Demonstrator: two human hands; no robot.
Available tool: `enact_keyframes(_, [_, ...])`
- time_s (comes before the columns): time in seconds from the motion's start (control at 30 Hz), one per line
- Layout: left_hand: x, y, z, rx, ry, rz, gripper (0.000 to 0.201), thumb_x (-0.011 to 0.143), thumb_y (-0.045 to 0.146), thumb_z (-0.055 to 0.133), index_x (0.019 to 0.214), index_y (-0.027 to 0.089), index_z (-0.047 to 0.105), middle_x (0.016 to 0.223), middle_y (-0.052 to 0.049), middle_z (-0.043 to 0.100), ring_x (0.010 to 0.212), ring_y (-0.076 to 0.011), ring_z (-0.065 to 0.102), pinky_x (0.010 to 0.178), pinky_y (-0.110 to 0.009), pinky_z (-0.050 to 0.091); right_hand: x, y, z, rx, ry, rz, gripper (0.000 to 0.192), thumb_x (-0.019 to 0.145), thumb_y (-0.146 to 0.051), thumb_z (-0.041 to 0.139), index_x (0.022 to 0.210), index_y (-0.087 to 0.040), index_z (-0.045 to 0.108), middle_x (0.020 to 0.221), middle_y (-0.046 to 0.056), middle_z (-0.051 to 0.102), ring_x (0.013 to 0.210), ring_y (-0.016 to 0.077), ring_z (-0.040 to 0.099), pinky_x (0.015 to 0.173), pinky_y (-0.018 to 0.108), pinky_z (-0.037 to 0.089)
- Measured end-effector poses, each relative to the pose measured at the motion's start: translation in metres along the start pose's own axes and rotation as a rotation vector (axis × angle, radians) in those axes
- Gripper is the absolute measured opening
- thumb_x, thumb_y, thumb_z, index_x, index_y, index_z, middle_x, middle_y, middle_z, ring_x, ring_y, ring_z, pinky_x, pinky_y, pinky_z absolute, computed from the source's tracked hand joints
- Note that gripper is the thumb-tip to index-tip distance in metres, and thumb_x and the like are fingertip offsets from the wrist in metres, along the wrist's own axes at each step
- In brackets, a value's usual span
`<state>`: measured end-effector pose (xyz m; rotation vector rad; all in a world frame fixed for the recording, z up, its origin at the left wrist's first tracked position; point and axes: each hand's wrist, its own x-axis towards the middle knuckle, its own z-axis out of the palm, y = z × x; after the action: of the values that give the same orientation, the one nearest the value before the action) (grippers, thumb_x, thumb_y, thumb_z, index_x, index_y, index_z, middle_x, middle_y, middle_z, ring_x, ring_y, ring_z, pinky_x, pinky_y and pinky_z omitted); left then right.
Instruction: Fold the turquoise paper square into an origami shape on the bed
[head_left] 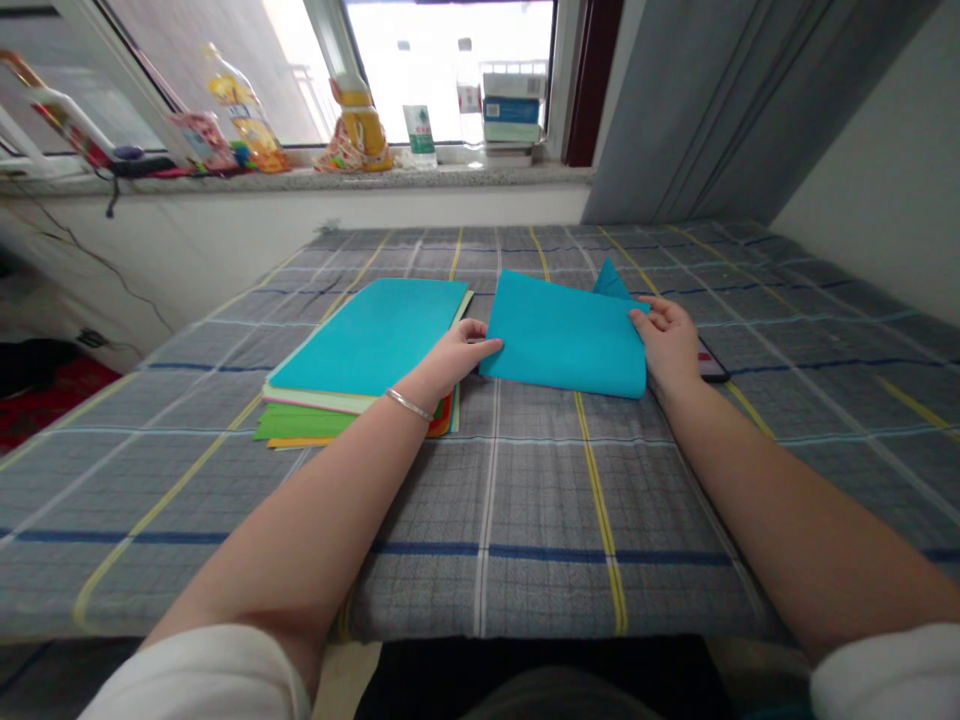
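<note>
A single turquoise paper sheet (562, 335) lies on the grey checked cloth (525, 500), with one corner folded up at its far right. My left hand (457, 355) pinches the sheet's near-left corner; a thin bracelet circles that wrist. My right hand (667, 340) grips the sheet's right edge, fingers curled over it. To the left lies a stack of coloured paper (360, 360), turquoise on top with green, orange and red edges showing underneath.
A dark phone (711, 362) lies partly under my right hand. The windowsill (300, 180) at the back holds bottles, a small box stack and packets. A grey curtain (720, 110) hangs at the back right. Cables run down the left wall.
</note>
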<state>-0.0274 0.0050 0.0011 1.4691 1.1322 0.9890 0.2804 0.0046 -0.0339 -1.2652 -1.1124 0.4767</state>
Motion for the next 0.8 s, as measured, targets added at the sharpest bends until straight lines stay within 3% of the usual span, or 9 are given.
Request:
enact_keyframes(0.13, [0.002,-0.003,-0.005,0.101,-0.003,0.073,0.021,0.069,0.027,0.071,0.080,0.018,0.055,0.068,0.004,0.056,0.060,-0.0096,0.052,0.057,-0.022,0.041,-0.001,-0.007,-0.002,-0.024,0.067,-0.065,0.047,0.072,-0.054,0.067,0.106,-0.023,0.059,0.072,0.001,0.061,0.062,0.0174,0.055,0.055,0.031,0.043])
enact_keyframes(0.27, [0.006,-0.005,-0.005,0.081,0.099,0.123,0.015,0.073,0.026,0.066,0.074,0.019,0.052,0.062,0.005,0.050,0.055,-0.0085,0.046,0.053,-0.021,0.038,-0.007,-0.018,0.002,-0.039,0.013,-0.067,0.058,0.085,-0.067,0.047,0.122,-0.023,0.054,0.100,0.010,0.067,0.087,0.0244,0.065,0.066,0.036,0.051])
enact_keyframes(0.37, [0.006,-0.004,-0.007,0.024,0.113,0.106,0.015,0.072,0.022,0.065,0.074,0.019,0.051,0.065,0.005,0.051,0.058,-0.0088,0.049,0.056,-0.021,0.043,-0.011,-0.020,0.006,-0.062,-0.060,-0.032,0.068,0.089,-0.074,0.026,0.131,-0.026,0.050,0.115,0.013,0.064,0.100,0.0258,0.064,0.070,0.037,0.053])
enact_keyframes(0.43, [0.006,-0.003,-0.008,0.025,0.090,0.066,0.017,0.070,0.018,0.065,0.077,0.019,0.050,0.066,0.005,0.051,0.058,-0.0090,0.051,0.056,-0.021,0.044,-0.014,-0.018,0.008,-0.075,-0.111,-0.005,0.072,0.087,-0.078,0.023,0.134,-0.028,0.046,0.120,0.012,0.063,0.102,0.0251,0.064,0.070,0.036,0.054])
enact_keyframes(0.53, [0.005,-0.003,-0.010,0.034,0.046,0.048,0.022,0.070,0.014,0.065,0.085,0.019,0.049,0.068,0.005,0.052,0.059,-0.0091,0.052,0.057,-0.021,0.045,-0.016,-0.017,0.009,-0.040,-0.167,0.059,0.074,0.085,-0.080,0.021,0.136,-0.031,0.044,0.118,0.010,0.065,0.094,0.0241,0.066,0.066,0.036,0.055])
enact_keyframes(0.67, [0.007,-0.006,-0.011,0.035,0.131,0.055,0.022,0.074,0.016,0.065,0.087,0.020,0.047,0.075,0.005,0.053,0.064,-0.0090,0.054,0.061,-0.021,0.048,-0.018,-0.016,0.008,0.013,-0.269,0.158,0.080,0.086,-0.080,0.014,0.126,-0.025,0.057,0.097,0.011,0.071,0.083,0.0253,0.068,0.064,0.039,0.055])
enact_keyframes(0.73, [0.009,-0.009,-0.012,0.066,0.165,0.045,0.014,0.080,0.024,0.062,0.085,0.020,0.050,0.074,0.004,0.055,0.067,-0.0100,0.055,0.063,-0.021,0.049,-0.018,-0.013,0.006,-0.017,-0.350,0.154,0.075,0.087,-0.078,0.023,0.119,-0.024,0.062,0.092,0.010,0.072,0.082,0.0253,0.068,0.067,0.041,0.056])
enact_keyframes(0.8, [0.012,-0.011,-0.014,0.061,0.144,0.027,0.017,0.088,0.035,0.055,0.085,0.019,0.056,0.075,0.001,0.059,0.071,-0.0123,0.058,0.065,-0.022,0.051,-0.017,-0.010,0.004,-0.131,-0.440,0.048,0.061,0.087,-0.072,0.037,0.113,-0.025,0.066,0.093,0.008,0.073,0.084,0.0250,0.068,0.071,0.043,0.056])
